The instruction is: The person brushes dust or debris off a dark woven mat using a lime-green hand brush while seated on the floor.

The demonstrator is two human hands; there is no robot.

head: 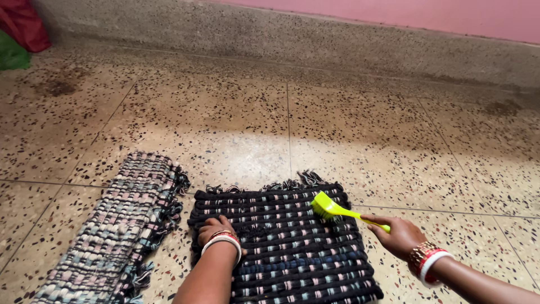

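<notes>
Gripping a yellow-green brush (337,210) by the end of its handle, the right hand (400,235) was seen just off the right edge of a dark woven mat (292,247), fingers closed around the handle. The brush was angled up and to the left, with its bristle head laid on the mat's upper right corner, near the fringed far edge. Red, white and gold bangles (427,260) were worn on the right wrist.

The left hand (215,228) was pressed knuckles-up on the mat's left part, close to its left edge; fingers were curled in against the weave, nothing was held. Whether the fabric was pinched could not be told. Red and white bangles (223,241) were worn on that wrist too.

The dark mat was laid flat on the speckled terrazzo floor (270,129), black with rows of pale pink, teal and blue strips, loose fringe at the far edge. A second woven mat (118,231), lighter grey with pink, was laid just beside it on the left, folded or bunched lengthwise, the two nearly touching near the top corners.

Farther out, a raised stone ledge (315,39) ran along the far side of the floor, with a pink wall (450,16) above it. Red cloth (22,25) and green cloth (10,55) were seen at the top left corner.
</notes>
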